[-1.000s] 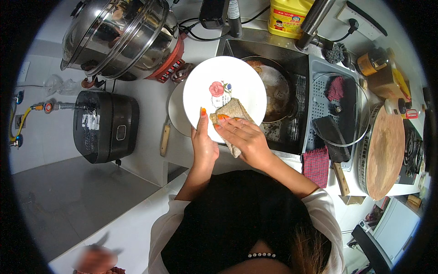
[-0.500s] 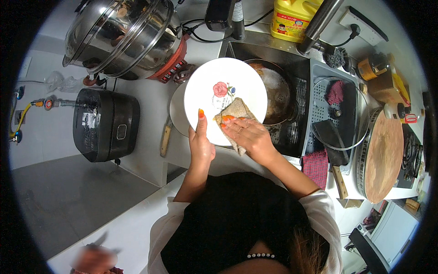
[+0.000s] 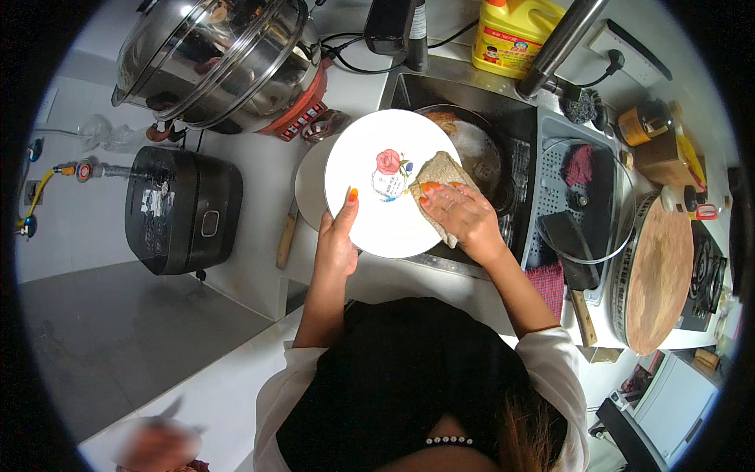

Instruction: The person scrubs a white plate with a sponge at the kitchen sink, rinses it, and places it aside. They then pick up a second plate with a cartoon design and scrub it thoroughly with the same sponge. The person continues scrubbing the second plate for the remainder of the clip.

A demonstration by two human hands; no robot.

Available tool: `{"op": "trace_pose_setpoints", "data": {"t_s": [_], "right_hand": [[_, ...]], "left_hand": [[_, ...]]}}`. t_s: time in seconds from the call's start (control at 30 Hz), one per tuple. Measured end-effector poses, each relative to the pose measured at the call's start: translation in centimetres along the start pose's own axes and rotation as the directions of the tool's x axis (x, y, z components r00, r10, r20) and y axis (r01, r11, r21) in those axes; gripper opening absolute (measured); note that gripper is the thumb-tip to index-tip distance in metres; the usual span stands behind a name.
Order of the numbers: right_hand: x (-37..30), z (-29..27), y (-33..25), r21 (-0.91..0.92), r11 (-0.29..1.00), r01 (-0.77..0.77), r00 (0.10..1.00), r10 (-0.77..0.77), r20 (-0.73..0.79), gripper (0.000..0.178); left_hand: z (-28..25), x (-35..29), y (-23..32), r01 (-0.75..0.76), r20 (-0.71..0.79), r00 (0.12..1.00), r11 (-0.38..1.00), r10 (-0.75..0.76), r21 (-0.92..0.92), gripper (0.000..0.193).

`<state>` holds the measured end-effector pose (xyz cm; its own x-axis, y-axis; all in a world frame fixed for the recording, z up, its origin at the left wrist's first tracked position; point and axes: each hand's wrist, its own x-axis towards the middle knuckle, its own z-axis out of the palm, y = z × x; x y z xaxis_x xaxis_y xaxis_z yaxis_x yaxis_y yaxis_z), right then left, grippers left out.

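A white plate (image 3: 366, 224) with a printed rose is held up in front of me, over the counter edge and part of the sink. My left hand (image 3: 336, 240) grips its left rim, the thumb lying on the upper face and the other fingers out of sight beneath. My right hand (image 3: 464, 218) presses a beige cloth (image 3: 436, 173) against the plate's right side, its fingers close together on the fabric. Behind the plate, a second pale round dish (image 3: 309, 185) rests on the counter, partly covered. A wok (image 3: 491, 157) with murky liquid sits in the sink.
Right of the sink (image 3: 409, 93) stands a grey draining basket (image 3: 550, 126) with a glass lid (image 3: 621, 236) and a cleaver (image 3: 578, 267). A round chopping board (image 3: 664, 271) leans farther right. On the left are a black rice cooker (image 3: 181, 212), a steel steamer (image 3: 212, 71) and a wooden-handled knife (image 3: 288, 236).
My right hand and the cloth have slid rightward, from the plate's lower middle to its right edge. The plate has shifted slightly right and down, still in my left hand.
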<state>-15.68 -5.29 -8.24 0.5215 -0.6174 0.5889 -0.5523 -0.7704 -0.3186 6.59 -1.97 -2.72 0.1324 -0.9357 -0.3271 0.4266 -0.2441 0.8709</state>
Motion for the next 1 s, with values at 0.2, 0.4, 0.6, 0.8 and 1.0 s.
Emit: {"op": "trace_pose_setpoints", "data": {"t_s": [0.2, 0.4, 0.6, 0.8, 1.0], "right_hand": [[0.5, -0.4, -1.3, 0.010, 1.000, -0.015, 0.999, 0.016, -0.049, 0.029], [1.8, -0.6, -4.1, 0.159, 0.986, -0.047, 0.996, 0.057, -0.062, 0.029], [2.5, -1.2, -5.7, 0.190, 0.979, -0.066, 0.998, 0.066, 0.009, 0.032], [2.4, -1.3, -5.6, 0.227, 0.971, -0.073, 0.997, 0.064, 0.046, 0.033], [1.4, -2.0, -3.7, 0.246, 0.968, -0.044, 0.998, 0.035, 0.042, 0.033]], "left_hand": [[0.0, 0.2, -0.9, 0.021, -0.011, 1.000, 0.991, -0.023, -0.131, 0.048], [0.2, -0.4, -4.7, -0.015, -0.145, 0.989, 0.979, -0.015, -0.204, 0.037], [1.5, -1.1, -5.1, -0.074, -0.067, 0.996, 0.963, 0.059, -0.259, 0.031], [-0.6, -0.7, -6.8, -0.092, -0.101, 0.992, 0.972, 0.072, -0.214, 0.026], [-1.3, -0.7, -6.2, -0.055, -0.055, 0.998, 0.974, 0.044, -0.220, 0.024]]}}
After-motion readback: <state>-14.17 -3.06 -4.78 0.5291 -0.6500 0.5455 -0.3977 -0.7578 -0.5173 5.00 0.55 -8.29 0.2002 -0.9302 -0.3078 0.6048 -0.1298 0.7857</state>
